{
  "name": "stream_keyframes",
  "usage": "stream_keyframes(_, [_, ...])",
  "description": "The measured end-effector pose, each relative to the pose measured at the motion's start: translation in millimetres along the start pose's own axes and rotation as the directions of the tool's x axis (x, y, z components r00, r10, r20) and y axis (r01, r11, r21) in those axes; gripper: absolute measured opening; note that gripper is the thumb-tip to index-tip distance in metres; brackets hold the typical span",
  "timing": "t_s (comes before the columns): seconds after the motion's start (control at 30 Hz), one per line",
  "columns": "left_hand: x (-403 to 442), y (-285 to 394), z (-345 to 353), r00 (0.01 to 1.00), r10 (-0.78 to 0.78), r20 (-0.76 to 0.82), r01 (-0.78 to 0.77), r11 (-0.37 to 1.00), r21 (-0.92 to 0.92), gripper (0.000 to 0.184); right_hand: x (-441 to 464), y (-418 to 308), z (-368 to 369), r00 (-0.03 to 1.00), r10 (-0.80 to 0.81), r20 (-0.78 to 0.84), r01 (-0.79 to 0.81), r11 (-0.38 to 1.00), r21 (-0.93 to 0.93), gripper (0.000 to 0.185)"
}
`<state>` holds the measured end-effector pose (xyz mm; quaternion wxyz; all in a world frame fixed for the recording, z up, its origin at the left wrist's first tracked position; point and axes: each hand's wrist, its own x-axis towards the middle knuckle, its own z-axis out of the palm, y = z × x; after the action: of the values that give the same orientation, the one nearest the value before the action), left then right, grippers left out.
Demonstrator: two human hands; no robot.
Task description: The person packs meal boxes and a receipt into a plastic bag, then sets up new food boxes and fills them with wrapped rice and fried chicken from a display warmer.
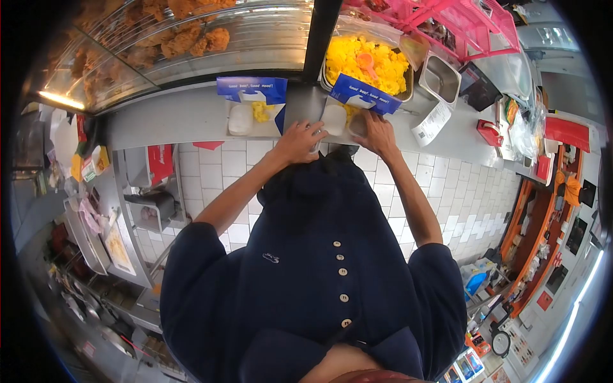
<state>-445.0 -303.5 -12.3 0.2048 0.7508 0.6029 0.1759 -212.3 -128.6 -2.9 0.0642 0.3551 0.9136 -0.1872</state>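
Observation:
Two blue-lidded takeaway boxes stand open on the counter. The left box [252, 89] holds a white rounded portion, probably rice [241, 120], and some yellow food [261, 112]. In the right box [365, 94], a similar white portion [334, 120] lies beside a little yellow food. My right hand [378, 133] has its fingers around a small round translucent tub [357, 125] at that box's right side. My left hand [297, 142] is at the counter edge by the right box's left side, fingers curled over a small greyish thing I cannot make out.
Behind the right box sits a pan of yellow food [348, 54] with an orange scoop [366, 62]. A steel container [440, 76], a paper receipt [432, 124] and a pink basket [469, 22] are to the right. A glass cabinet with fried chicken [211, 41] stands at back left.

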Motion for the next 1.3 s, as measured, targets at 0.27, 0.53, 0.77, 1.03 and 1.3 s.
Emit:
stream_keyframes(0.27, [-0.6,0.8,-0.3,1.0,-0.007,0.021,0.007,1.0,-0.001,0.062,-2.3,-0.2,2.4,0.999,-0.033,0.023,0.033,0.999,0.027,0.095])
stream_keyframes(0.53, [0.0,-2.0,-2.0,0.999,-0.013,0.05,0.012,1.0,0.014,0.064,-0.7,1.0,-31.0,0.986,-0.06,0.153,0.041,0.992,0.123,0.087])
stream_keyframes(0.77, [-2.3,1.7,-8.0,1.0,-0.003,-0.013,0.002,0.999,-0.043,0.065,-15.2,-2.6,-20.7,1.0,0.011,-0.009,-0.01,0.997,0.074,0.045])
stream_keyframes(1.03, [-11.8,-5.2,-24.0,0.968,-0.038,-0.247,0.004,0.99,-0.138,0.06,-11.0,35.8,-4.7,0.99,-0.127,-0.067,0.136,0.976,0.169,0.047])
stream_keyframes(1.3, [-15.7,-10.1,-30.3,0.956,-0.072,-0.285,0.035,0.99,-0.134,0.057,-11.1,19.6,-15.5,0.978,-0.153,-0.141,0.171,0.977,0.128,0.045])
